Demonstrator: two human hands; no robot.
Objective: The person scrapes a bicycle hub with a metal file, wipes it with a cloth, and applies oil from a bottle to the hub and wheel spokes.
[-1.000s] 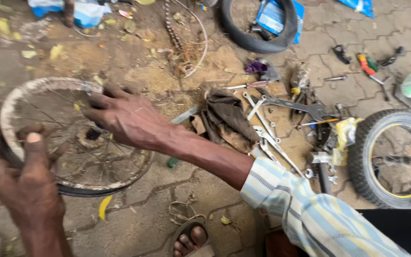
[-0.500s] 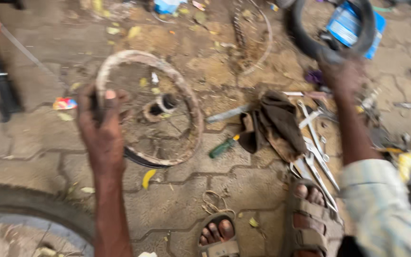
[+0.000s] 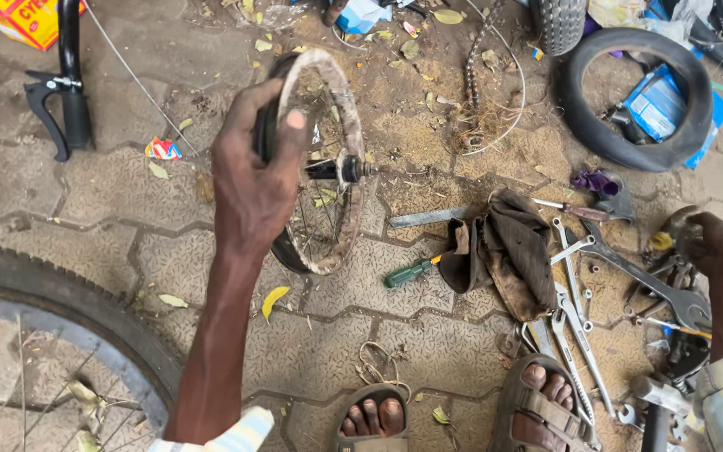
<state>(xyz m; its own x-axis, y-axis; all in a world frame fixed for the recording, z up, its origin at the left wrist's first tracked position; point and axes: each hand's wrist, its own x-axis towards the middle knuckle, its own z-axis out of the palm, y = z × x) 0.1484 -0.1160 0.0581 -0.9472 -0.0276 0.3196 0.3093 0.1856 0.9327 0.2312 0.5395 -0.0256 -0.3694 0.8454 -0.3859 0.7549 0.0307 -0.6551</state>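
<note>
Two hands work: our left hand (image 3: 253, 188) clamps the small rusty spoked wheel rim (image 3: 325, 159) upright; keep it steady while our right hand (image 3: 713, 247) closes on something among steel spanners (image 3: 629, 272).

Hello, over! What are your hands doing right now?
Left hand grips small rusty wheel, tilted up on edge. Right hand in the tool pile. Dirty rag between.

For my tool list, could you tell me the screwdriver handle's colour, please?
Green, on the screwdriver; head view.
</note>
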